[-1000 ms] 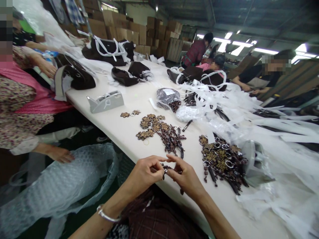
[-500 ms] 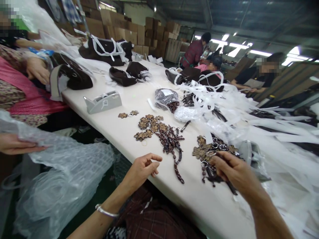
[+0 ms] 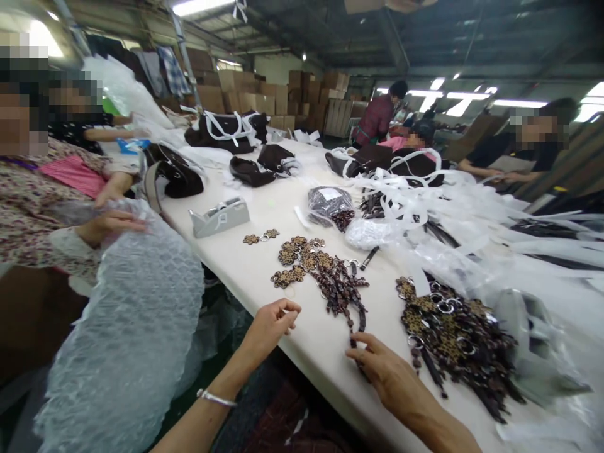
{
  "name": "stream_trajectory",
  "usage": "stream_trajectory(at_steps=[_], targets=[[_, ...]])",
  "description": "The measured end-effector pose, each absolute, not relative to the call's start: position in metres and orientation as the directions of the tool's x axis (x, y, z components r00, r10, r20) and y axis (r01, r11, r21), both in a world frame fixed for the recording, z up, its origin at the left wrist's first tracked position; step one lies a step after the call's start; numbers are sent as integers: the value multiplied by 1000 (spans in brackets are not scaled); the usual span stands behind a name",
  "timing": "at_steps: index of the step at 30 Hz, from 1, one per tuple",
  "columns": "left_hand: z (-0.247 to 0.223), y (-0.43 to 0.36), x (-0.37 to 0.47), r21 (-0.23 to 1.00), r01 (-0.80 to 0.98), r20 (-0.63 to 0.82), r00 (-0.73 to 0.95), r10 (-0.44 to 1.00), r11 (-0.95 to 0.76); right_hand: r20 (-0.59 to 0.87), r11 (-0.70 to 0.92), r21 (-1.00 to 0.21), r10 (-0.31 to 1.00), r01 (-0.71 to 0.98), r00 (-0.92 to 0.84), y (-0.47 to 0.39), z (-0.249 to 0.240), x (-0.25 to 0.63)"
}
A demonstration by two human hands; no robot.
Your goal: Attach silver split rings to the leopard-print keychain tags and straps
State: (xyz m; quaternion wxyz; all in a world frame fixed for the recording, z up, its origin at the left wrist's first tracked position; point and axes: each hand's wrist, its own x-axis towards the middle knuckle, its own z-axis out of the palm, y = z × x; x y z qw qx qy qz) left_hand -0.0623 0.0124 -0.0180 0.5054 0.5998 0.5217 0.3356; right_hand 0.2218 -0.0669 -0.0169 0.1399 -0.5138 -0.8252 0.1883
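My left hand (image 3: 274,324), with a silver bangle on its wrist, hovers by the table's near edge. Its fingers are curled together with nothing visible in them. Further right, my right hand (image 3: 384,371) has its fingertips closed around the lower end of a dark beaded strand (image 3: 361,318). That strand trails from a tangle of dark beaded tassels (image 3: 337,286), beside leopard-patterned flower charms (image 3: 299,251) with metal rings. A larger heap of charms and tassels (image 3: 453,340) lies right of my right hand. Two linked flower charms (image 3: 261,237) rest apart, near the tape dispenser.
The pale table (image 3: 236,264) holds a grey tape dispenser (image 3: 219,217), a bagged dark bundle (image 3: 330,204), dark bags (image 3: 226,133) and white straps (image 3: 472,201). At left, a person holds bubble wrap (image 3: 136,321). A second dispenser (image 3: 528,340) stands right.
My right hand has left the right-hand heap and moved left to the beaded strand. My left hand's fingers have drawn closer together. The person's bubble wrap is raised, and the view has shifted.
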Motion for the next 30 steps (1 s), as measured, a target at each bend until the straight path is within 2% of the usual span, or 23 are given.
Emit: stream_trajectory(at_steps=[2,5,10,14,17,21,25,30], targets=[[-20,30,-78,906,423,-61,163,985,-14,40,412,-478,893,776,-449,-60,-26,215],[-21,58,-102,765,638,60,64,996,-87,97,427,-541,888,725,-450,-49,-32,210],[-30,94,-119,666,738,111,41,993,-104,190,476,-597,866,646,-462,-35,-37,198],[-41,105,-110,597,785,126,112,986,-165,178,481,-580,862,657,-474,-28,-39,188],[-44,110,-100,563,798,140,167,976,-217,178,444,-540,890,715,-419,-26,-42,181],[-42,112,-85,546,792,154,227,962,-274,316,429,-468,897,773,-307,-27,-56,175],[-40,113,-72,560,744,152,340,928,-364,443,454,-468,863,758,-243,-29,-69,179],[-33,130,-72,566,735,173,337,926,-373,464,455,-458,855,763,-231,-29,-70,185]])
